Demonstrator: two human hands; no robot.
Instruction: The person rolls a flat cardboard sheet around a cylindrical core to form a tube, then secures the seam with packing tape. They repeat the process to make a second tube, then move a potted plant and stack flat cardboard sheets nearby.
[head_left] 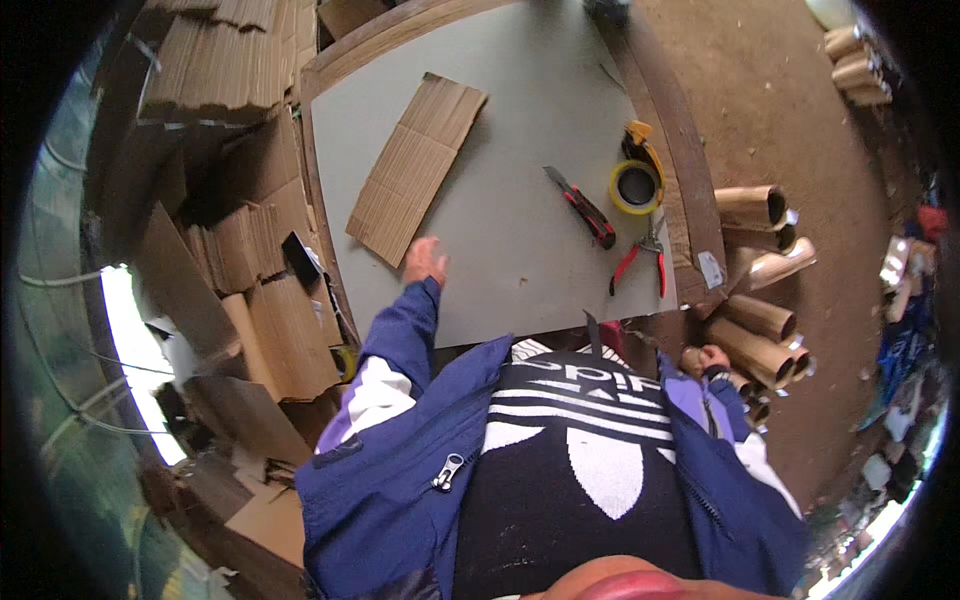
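Observation:
A flat piece of corrugated cardboard [420, 165] lies slanted on the grey tabletop [510, 80]. Beside its near corner, my left hand [427, 260] rests with the fingers stretched out, open and holding nothing. Low at the table's right side, my right hand [713, 357] has its fingers curled against a rolled cardboard tube [692, 361]; part of the grip is hidden. On the right half of the tabletop lie a red and black utility knife [582, 207] with its blade out, red-handled pliers [642, 262] and a yellow tape roll [613, 188] with an orange dispenser [642, 146].
Several rolled cardboard tubes [750, 352] stick out beyond the table's raised wooden edge [690, 150]. Stacked cardboard sheets [215, 65] and loose pieces [245, 250] crowd the left side. More rolls [858, 72] lie on the brown floor [790, 130] at the far right.

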